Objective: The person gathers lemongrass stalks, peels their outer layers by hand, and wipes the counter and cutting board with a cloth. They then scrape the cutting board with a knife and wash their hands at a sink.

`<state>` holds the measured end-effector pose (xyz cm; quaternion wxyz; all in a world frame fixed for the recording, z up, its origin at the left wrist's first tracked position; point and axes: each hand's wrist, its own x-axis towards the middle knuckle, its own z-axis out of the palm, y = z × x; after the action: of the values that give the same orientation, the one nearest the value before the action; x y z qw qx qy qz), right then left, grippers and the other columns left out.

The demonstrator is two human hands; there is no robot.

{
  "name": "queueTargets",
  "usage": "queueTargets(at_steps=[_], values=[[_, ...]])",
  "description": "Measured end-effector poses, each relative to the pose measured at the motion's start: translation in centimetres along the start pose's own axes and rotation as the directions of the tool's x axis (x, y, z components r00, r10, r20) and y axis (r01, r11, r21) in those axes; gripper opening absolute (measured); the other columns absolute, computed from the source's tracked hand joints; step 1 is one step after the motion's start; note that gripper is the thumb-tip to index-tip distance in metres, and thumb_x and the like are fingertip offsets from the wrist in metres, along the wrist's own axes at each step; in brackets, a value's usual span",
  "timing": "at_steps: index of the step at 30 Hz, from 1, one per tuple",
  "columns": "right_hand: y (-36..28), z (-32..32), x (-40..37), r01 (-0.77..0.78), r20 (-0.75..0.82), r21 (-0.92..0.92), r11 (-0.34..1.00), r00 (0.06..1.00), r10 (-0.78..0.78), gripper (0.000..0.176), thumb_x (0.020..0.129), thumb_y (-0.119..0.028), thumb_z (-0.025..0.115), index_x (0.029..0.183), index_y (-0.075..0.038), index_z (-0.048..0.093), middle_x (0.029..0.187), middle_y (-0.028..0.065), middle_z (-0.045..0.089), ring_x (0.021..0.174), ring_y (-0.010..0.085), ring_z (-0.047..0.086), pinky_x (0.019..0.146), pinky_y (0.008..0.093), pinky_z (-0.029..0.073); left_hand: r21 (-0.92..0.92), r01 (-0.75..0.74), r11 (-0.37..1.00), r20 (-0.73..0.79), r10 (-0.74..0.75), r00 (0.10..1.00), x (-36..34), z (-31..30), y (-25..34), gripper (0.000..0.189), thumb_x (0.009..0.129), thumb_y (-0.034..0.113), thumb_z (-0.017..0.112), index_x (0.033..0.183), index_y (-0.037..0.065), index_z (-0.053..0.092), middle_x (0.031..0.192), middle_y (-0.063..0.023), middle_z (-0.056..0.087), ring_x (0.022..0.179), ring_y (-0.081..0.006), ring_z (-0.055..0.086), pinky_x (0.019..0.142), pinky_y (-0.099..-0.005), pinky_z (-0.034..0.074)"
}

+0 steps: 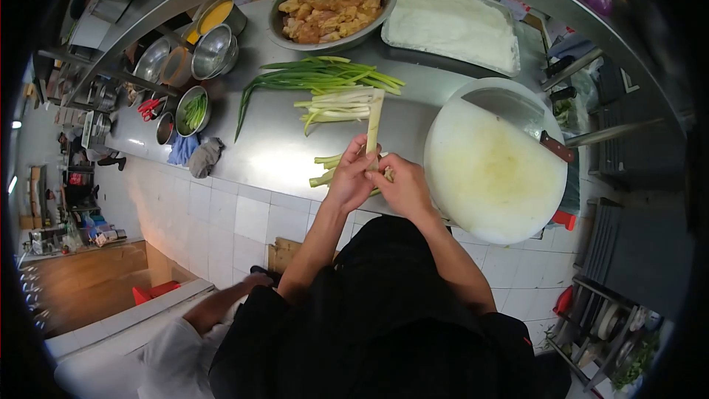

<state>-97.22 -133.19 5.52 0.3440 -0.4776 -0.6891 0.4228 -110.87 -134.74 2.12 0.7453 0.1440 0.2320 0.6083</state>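
A pale green stalk [375, 122] stands up between my two hands above the table's near edge. My left hand [350, 181] has its fingers closed round the stalk's lower part. My right hand [405, 183] pinches at the stalk's bottom end, beside the left fingertips. Several cut green stalks [325, 170] lie on the steel table just beyond and left of my hands, partly hidden by them. Farther back are white-stemmed stalks [340, 106] and a bunch of long green leaves [310, 74].
A round white cutting board [502, 170] with a cleaver [555, 146] is at the right. A bowl of meat pieces [332, 11] and a tray of white powder [454, 26] stand behind. Metal bowls [214, 52] are at left. Another person's arm [221, 306] shows at lower left.
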Motion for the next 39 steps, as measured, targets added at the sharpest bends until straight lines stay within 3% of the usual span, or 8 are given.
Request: queueTargets(at_steps=[2, 8, 10, 12, 17, 22, 31, 39], values=[[0.8, 0.3, 0.1, -0.009, 0.001, -0.048, 0.999, 1.000, 0.009, 0.020, 0.076, -0.017, 0.070, 0.077, -0.002, 0.057, 0.069, 0.0165, 0.061, 0.058, 0.0325, 0.059, 0.052, 0.0385, 0.045, 0.115, -0.027, 0.993, -0.066, 0.035, 0.997, -0.2, 0.7, -0.3, 0.033, 0.092, 0.008, 0.051, 0.125, 0.010, 0.045, 0.105, -0.0062, 0.053, 0.094, -0.0171, 0.054, 0.083, -0.0317, 0.046], [2.3, -1.4, 0.5, -0.252, 0.235, 0.391, 0.885, 0.957, 0.168, 0.010, 0.081, -0.012, 0.063, 0.079, -0.003, 0.059, 0.064, 0.0036, 0.058, 0.057, 0.0132, 0.055, 0.051, 0.0283, 0.040, 0.161, -0.005, 0.987, -0.063, 0.015, 0.998, -0.4, 0.2, 0.2, 0.036, 0.092, 0.004, 0.051, 0.128, 0.007, 0.047, 0.104, -0.0042, 0.056, 0.093, -0.0124, 0.053, 0.083, -0.0311, 0.045], [1.8, -3.0, 0.6, -0.392, 0.316, 0.755, 0.526, 0.920, 0.232, 0.005, 0.082, -0.009, 0.060, 0.082, -0.004, 0.060, 0.067, -0.0025, 0.054, 0.061, 0.0060, 0.050, 0.052, 0.0234, 0.038, 0.250, -0.036, 0.968, -0.074, 0.056, 0.996, -0.1, -0.7, 0.2, 0.036, 0.092, 0.004, 0.051, 0.128, 0.004, 0.048, 0.105, -0.0038, 0.057, 0.089, -0.0109, 0.052, 0.079, -0.0275, 0.044], [1.8, -5.0, 0.9, -0.380, 0.311, 0.793, 0.476, 0.925, 0.219, 0.002, 0.081, -0.006, 0.058, 0.082, -0.004, 0.059, 0.069, -0.0021, 0.054, 0.062, 0.0062, 0.050, 0.053, 0.0234, 0.039, 0.339, -0.065, 0.939, -0.086, 0.099, 0.991, -0.2, -1.1, 0.0, 0.035, 0.093, 0.003, 0.051, 0.128, 0.002, 0.048, 0.105, -0.0033, 0.057, 0.085, -0.0095, 0.051, 0.075, -0.0239, 0.044], [0.0, -10.4, 2.8, 0.003, -0.111, 0.781, 0.624, 0.985, 0.135, 0.007, 0.082, -0.003, 0.051, 0.077, -0.006, 0.055, 0.078, 0.0020, 0.056, 0.055, 0.0089, 0.046, 0.050, 0.0234, 0.037, 0.522, 0.073, 0.850, -0.072, -0.042, 0.997, -0.5, -1.5, -0.2, 0.028, 0.094, 0.005, 0.049, 0.122, -0.001, 0.053, 0.094, -0.0007, 0.054, 0.077, -0.0074, 0.046, 0.070, -0.0203, 0.041], [-1.1, -14.3, 3.0, 0.269, -0.293, 0.949, 0.166, 0.946, 0.142, 0.010, 0.093, -0.014, 0.045, 0.084, -0.009, 0.045, 0.074, 0.0029, 0.053, 0.046, 0.0103, 0.035, 0.045, 0.0240, 0.032, 0.518, 0.066, 0.853, -0.131, 0.003, 0.991, -0.3, -1.9, -0.4, 0.025, 0.094, 0.006, 0.049, 0.119, -0.001, 0.053, 0.089, -0.0007, 0.055, 0.074, -0.0074, 0.046, 0.069, -0.0219, 0.042], [0.2, -7.8, 2.5, -0.146, -0.022, 0.440, 0.886, 0.985, 0.173, 0.012, 0.083, -0.012, 0.066, 0.093, -0.007, 0.059, 0.066, -0.0030, 0.052, 0.058, 0.0051, 0.044, 0.052, 0.0230, 0.038, 0.708, -0.052, 0.704, -0.183, 0.254, 0.950, -0.1, 1.3, 0.8, 0.027, 0.087, 0.000, 0.060, 0.113, 0.002, 0.053, 0.094, -0.0045, 0.062, 0.076, -0.0084, 0.056, 0.067, -0.0231, 0.046], [0.7, -4.5, 3.3, -0.166, 0.020, 0.297, 0.940, 0.986, 0.167, 0.012, 0.083, -0.013, 0.063, 0.088, -0.001, 0.063, 0.066, -0.0002, 0.056, 0.061, 0.0060, 0.048, 0.055, 0.0244, 0.040, 0.872, -0.124, 0.473, -0.050, 0.338, 0.940, -1.1, 3.8, -0.1, 0.031, 0.085, -0.001, 0.063, 0.114, -0.001, 0.056, 0.096, -0.0054, 0.064, 0.087, -0.0102, 0.059, 0.080, -0.0240, 0.048]])
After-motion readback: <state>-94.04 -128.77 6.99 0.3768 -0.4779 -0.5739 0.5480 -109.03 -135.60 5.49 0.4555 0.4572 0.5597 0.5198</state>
